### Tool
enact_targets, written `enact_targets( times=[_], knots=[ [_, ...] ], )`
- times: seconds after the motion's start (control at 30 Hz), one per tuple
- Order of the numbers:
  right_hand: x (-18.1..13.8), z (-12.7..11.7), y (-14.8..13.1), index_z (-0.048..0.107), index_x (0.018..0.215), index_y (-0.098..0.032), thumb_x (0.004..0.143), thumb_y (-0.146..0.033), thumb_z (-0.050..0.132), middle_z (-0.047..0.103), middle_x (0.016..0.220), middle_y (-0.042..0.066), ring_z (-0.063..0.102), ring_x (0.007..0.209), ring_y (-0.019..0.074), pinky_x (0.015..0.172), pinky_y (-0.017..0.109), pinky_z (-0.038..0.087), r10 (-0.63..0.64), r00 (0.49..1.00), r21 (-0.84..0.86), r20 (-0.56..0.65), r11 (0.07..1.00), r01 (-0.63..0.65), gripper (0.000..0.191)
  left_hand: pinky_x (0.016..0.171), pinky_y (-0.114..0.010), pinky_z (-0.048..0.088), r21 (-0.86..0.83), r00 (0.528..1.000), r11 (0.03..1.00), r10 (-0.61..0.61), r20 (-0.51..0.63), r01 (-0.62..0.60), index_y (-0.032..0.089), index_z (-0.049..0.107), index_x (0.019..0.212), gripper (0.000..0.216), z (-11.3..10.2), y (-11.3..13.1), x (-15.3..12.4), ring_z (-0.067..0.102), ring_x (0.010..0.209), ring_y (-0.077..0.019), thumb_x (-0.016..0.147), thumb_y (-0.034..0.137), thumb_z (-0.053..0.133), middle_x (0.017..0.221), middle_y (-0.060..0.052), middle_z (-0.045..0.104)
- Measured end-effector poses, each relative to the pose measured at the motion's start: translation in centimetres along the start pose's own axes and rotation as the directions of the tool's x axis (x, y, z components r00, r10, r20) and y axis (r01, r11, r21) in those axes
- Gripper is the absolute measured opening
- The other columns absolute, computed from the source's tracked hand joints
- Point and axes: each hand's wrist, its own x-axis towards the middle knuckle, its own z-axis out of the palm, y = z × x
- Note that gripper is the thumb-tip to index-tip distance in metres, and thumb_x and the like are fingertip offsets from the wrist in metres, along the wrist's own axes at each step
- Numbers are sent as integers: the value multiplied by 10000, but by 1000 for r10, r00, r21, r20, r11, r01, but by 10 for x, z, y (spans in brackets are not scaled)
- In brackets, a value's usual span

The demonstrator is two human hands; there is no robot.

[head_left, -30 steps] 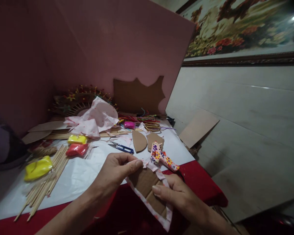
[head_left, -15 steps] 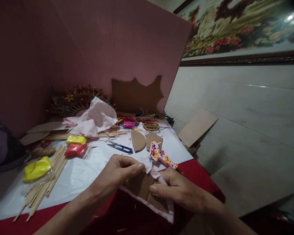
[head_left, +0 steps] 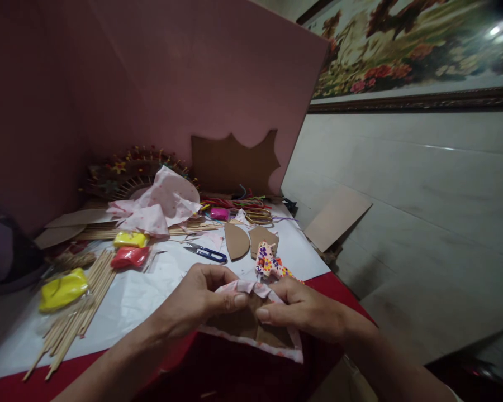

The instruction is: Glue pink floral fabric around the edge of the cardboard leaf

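Both my hands hold one cardboard piece (head_left: 235, 324) edged with pink-and-white patterned fabric, just above the table's front edge. My left hand (head_left: 201, 298) pinches the fabric rim at the upper left, thumb pressed on top. My right hand (head_left: 302, 310) grips the upper right, thumb on the cardboard face. The fabric border (head_left: 272, 352) runs along the bottom edge. A flower-patterned glue gun (head_left: 270, 262) lies on the table just behind my right hand.
On the white sheet (head_left: 138, 290) lie blue snips (head_left: 207, 254), two cardboard cut-outs (head_left: 237, 241), bamboo skewers (head_left: 77, 312), yellow and red packets (head_left: 129, 248), crumpled pink fabric (head_left: 159, 204) and coloured wires (head_left: 235, 202). A pink board (head_left: 171, 84) stands behind. A cardboard sheet (head_left: 337, 218) lies on the floor right.
The cardboard piece has been turned and tilted so its fabric edge now runs level. My right hand moved up and closer to my left; both thumbs now press near the top rim.
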Motion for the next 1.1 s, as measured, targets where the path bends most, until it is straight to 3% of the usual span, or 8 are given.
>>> enact_targets(
  times=[0.13,0.23,0.5,0.6,0.7,0.8,0.93,1.1],
  knots=[
    [0,-4,-14,381,575,-174,845,-267,482,343,593,-47,314,546,70,507,215,256,-45,999,-260,30,964,51,302,481,-214,327,98,997,994,41,59,-47,131,752,749,374,2,0,-1,477,523,-125,728,494,669,605,-40,637],
    [4,-3,-19,342,536,-174,834,-222,500,297,554,-57,280,497,57,474,216,225,-40,998,-367,40,929,52,340,432,-208,214,198,998,979,39,43,-47,134,751,650,399,2,0,-1,341,451,-92,762,496,626,465,11,508],
    [8,-2,-16,324,548,-179,841,-223,517,257,542,-63,256,488,55,436,198,201,-43,998,-301,43,952,54,353,506,-214,343,164,996,985,42,81,-54,160,789,736,213,0,5,-3,513,529,-124,737,351,694,620,-55,699],
    [6,-2,-15,332,550,-178,860,-246,496,265,552,-60,264,494,59,451,206,202,-75,997,-376,8,924,73,357,549,-221,392,128,994,989,63,93,-75,178,787,771,171,3,5,-4,587,601,-149,713,326,725,696,-61,739],
    [3,0,-15,405,561,-168,882,-252,457,331,547,-55,297,496,67,493,234,208,-225,974,-624,-26,765,160,336,617,-243,454,117,989,984,126,74,-134,187,771,780,118,6,5,-5,629,679,-174,682,249,755,727,-49,734],
    [1,4,-14,529,664,-157,846,-231,483,527,619,-6,386,543,102,531,275,210,-422,906,-881,-39,442,168,203,720,-313,510,212,970,946,243,31,-244,211,749,893,283,7,5,-8,644,840,-230,615,184,797,922,-72,708],
    [-1,9,-10,546,655,-166,817,-184,493,582,626,30,434,554,150,531,311,206,-624,780,-993,-32,111,48,171,967,-426,415,498,829,706,557,48,-503,289,658,1127,516,4,6,-11,493,1163,-288,634,233,801,1155,-72,624],
    [-5,11,-8,580,642,-166,848,-93,459,530,554,28,435,540,174,520,326,211,-787,617,-973,-15,-131,-191,249,1022,-440,327,643,476,420,874,-97,-641,274,603,1131,343,1,3,-13,470,1163,-260,798,201,645,1175,-50,582]
  ],
)
